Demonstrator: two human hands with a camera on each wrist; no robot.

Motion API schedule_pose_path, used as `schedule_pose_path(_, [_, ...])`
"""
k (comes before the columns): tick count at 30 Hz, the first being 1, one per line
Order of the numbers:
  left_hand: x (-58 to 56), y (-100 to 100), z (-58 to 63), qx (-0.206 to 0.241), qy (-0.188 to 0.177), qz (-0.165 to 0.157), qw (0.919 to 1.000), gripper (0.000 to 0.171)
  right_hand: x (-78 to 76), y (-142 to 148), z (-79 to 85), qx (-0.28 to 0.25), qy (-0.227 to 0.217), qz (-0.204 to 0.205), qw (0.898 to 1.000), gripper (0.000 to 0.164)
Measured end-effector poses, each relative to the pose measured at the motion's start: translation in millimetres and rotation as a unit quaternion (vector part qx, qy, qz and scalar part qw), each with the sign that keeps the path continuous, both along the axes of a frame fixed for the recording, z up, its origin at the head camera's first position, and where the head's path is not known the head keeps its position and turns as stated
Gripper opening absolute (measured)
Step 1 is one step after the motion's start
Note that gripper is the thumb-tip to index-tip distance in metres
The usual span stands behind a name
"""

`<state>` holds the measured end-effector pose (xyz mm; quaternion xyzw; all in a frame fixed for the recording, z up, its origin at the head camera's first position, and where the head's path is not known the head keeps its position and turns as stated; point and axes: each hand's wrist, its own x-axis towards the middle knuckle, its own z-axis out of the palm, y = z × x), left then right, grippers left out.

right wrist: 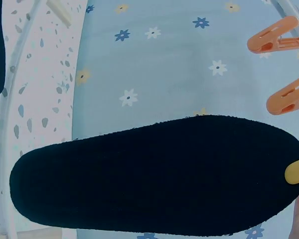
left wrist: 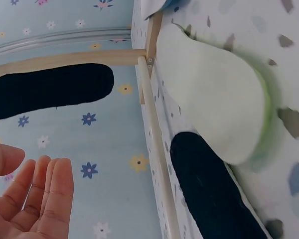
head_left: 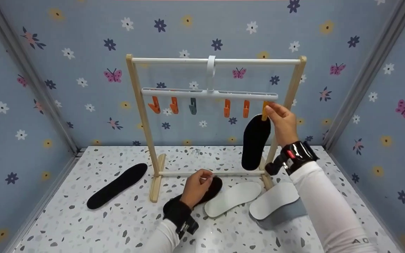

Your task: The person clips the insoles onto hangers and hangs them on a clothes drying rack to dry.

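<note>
One yellow clip [head_left: 264, 115], near the right post [head_left: 295, 82] of the rack [head_left: 144, 123], is pinched in the right hand [head_left: 285, 123], a hanging black insole [head_left: 256, 144] at its tip. The left hand [head_left: 193, 188], before the rack, is loose and holds nothing. I'd say this insole is being clipped; next, that grip should ease only once the clip bites. Before the rack lie a second black insole [head_left: 216, 185] and two pale insoles [head_left: 234, 199] [head_left: 274, 201]; left of it, a third black insole [head_left: 118, 186].

Booth-like space: flowered walls [head_left: 202, 37], metal strips [head_left: 368, 70]
</note>
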<state>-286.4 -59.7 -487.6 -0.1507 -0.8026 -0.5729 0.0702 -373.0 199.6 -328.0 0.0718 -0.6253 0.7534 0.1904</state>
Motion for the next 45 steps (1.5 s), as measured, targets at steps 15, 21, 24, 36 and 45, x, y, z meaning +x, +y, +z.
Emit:
schedule_pose_path(15, [17.5,-53,-20.2,-0.054,0.046,0.065,0.9953,0.013,5.9,1,-3.5,-0.007,0.007,-0.057,0.998,0.040])
schedule_pose_path(21, [22.0,-77,-21.9,-0.075,0.045,0.074,0.9934,0.011,10.6,-3,-3.4,0.010,-0.006,-0.073,0.997,0.042])
schedule_pose_path(24, [22.8,-91,-21.4,-0.084,0.042,0.082,0.9922,0.011,19.0,-7,3.2,0.016,-0.016,-0.074,0.997,0.042])
schedule_pose_path(36, [23.3,-147,-24.3,-0.109,0.046,0.145,0.9823,0.014,13.0,-7,-12.5,0.015,0.005,-0.105,0.994,0.044])
schedule_pose_path(45, [19.8,-175,-30.8,-0.150,0.052,0.175,0.9717,0.014,39.9,-13,-15.2,0.014,0.049,-0.118,0.992,0.033])
